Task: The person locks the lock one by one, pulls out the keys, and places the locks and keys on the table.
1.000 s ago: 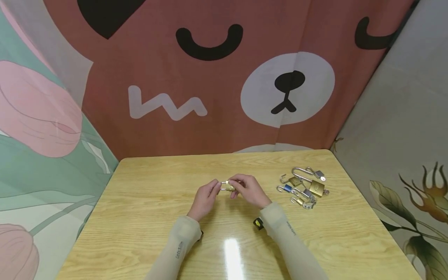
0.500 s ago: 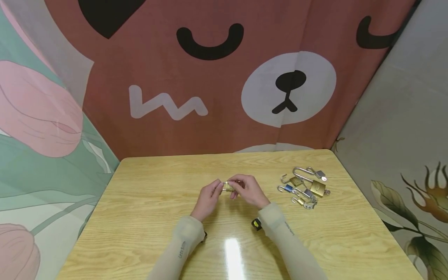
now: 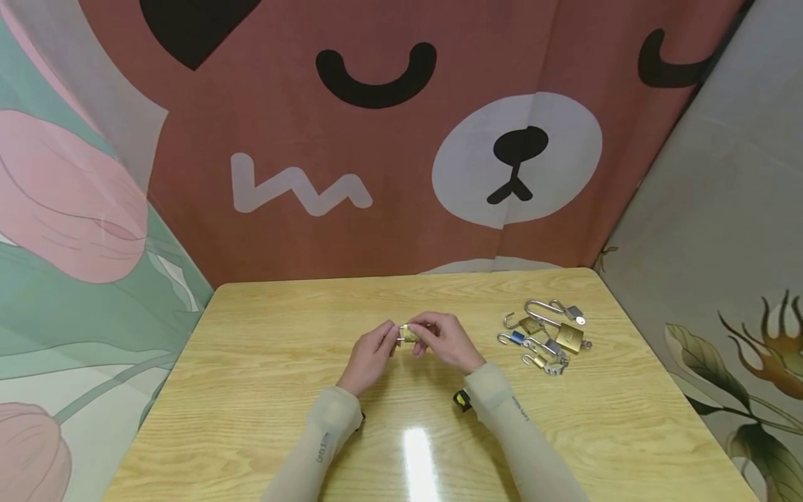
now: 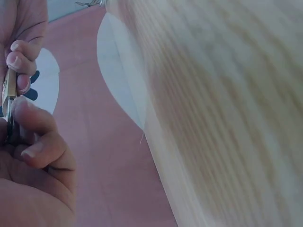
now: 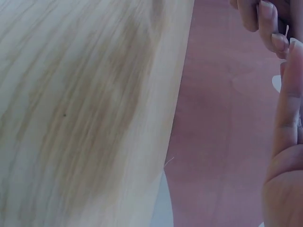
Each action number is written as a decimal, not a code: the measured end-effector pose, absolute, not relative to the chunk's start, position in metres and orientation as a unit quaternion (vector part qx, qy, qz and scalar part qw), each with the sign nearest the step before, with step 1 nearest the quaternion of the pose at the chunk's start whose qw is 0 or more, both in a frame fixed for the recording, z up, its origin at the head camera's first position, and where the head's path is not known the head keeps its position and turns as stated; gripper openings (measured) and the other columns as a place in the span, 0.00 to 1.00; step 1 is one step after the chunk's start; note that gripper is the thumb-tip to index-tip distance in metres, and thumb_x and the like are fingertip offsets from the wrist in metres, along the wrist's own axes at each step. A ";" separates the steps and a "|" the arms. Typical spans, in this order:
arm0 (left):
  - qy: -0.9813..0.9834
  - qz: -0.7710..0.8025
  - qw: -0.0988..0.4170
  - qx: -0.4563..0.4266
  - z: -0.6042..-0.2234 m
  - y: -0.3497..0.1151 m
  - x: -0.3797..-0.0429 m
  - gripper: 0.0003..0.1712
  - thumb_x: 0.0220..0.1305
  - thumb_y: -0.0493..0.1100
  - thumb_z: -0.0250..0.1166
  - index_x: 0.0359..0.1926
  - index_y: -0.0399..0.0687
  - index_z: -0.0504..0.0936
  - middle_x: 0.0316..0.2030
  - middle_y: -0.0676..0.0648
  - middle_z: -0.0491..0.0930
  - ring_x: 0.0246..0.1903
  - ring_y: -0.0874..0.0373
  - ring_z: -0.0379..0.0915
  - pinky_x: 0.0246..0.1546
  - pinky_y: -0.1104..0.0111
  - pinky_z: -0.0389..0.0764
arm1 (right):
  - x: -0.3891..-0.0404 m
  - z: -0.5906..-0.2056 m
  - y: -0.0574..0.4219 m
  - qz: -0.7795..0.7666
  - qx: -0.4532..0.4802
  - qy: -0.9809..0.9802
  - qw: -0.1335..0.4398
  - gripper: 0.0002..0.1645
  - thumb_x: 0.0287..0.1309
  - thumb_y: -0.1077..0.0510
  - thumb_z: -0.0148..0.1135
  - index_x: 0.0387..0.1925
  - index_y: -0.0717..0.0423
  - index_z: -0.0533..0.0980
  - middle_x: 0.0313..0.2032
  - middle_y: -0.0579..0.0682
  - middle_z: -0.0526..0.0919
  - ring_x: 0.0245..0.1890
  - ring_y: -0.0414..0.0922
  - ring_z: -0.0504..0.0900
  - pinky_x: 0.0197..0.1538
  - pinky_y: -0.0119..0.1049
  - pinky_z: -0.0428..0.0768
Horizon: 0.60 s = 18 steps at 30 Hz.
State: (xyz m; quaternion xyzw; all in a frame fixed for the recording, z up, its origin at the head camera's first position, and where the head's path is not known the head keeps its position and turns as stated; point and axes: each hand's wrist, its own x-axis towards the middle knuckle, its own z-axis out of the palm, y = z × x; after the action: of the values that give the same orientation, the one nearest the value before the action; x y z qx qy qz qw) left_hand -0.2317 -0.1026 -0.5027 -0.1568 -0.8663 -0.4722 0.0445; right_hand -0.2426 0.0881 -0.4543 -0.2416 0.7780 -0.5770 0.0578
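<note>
Left hand [image 3: 369,357] has edged nearer the right hand [image 3: 447,341] since a second ago, pinching a brass padlock [image 3: 410,336] by its shackle; the right pinches its body, over the worktop's [image 3: 276,362] middle; more padlocks [image 3: 552,346] lie towards the far right corner

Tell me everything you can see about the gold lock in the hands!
The lock has a gold-coloured body that looks like brass, with a silvery shackle. It is held sideways above the table, its shackle toward the left hand. That hand pinches the shackle's end, while the right hand pinches the body and hides part of it. Seen edge-on in the left wrist view, the body looks thin. Too much is covered to tell whether it is locked.
</note>
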 end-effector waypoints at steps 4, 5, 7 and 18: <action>-0.861 -0.482 0.024 -0.159 -0.502 -0.103 -0.231 0.27 0.78 0.58 0.43 0.34 0.43 0.75 0.20 0.49 0.71 0.14 0.61 0.60 0.16 0.73 0.64 | -0.242 -0.455 0.088 -0.575 -0.240 0.780 0.058 0.13 0.69 0.62 0.56 0.45 0.70 0.79 0.27 0.65 0.86 0.25 0.56 0.84 0.36 0.62 0.84; -0.859 -0.486 0.019 -0.158 -0.502 -0.103 -0.231 0.27 0.77 0.59 0.43 0.33 0.43 0.74 0.19 0.48 0.71 0.14 0.62 0.60 0.15 0.73 0.64 | -0.242 -0.455 0.088 -0.575 -0.241 0.780 0.056 0.13 0.69 0.62 0.56 0.45 0.70 0.79 0.27 0.65 0.86 0.25 0.56 0.84 0.36 0.63 0.84; -0.854 -0.496 0.009 -0.157 -0.503 -0.102 -0.232 0.26 0.76 0.60 0.44 0.34 0.45 0.74 0.19 0.44 0.73 0.13 0.62 0.61 0.13 0.73 0.63 | -0.242 -0.455 0.089 -0.573 -0.245 0.780 0.052 0.13 0.69 0.62 0.56 0.45 0.69 0.80 0.27 0.65 0.85 0.24 0.56 0.84 0.35 0.64 0.83; -0.808 -0.566 -0.057 -0.153 -0.506 -0.100 -0.236 0.22 0.73 0.60 0.51 0.46 0.47 0.75 0.37 0.32 0.78 0.21 0.39 0.72 0.18 0.69 0.70 | -0.255 -0.475 0.089 -0.579 -0.245 0.775 0.061 0.13 0.70 0.61 0.55 0.46 0.66 0.81 0.32 0.68 0.85 0.26 0.58 0.84 0.33 0.51 0.87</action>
State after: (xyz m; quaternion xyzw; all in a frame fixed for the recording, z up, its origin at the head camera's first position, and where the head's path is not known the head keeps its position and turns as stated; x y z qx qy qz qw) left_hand -0.2363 -0.0997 -0.5059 -0.1531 -0.8079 -0.5662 -0.0574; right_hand -0.2550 0.0887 -0.4752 -0.2452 0.7749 -0.5794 0.0610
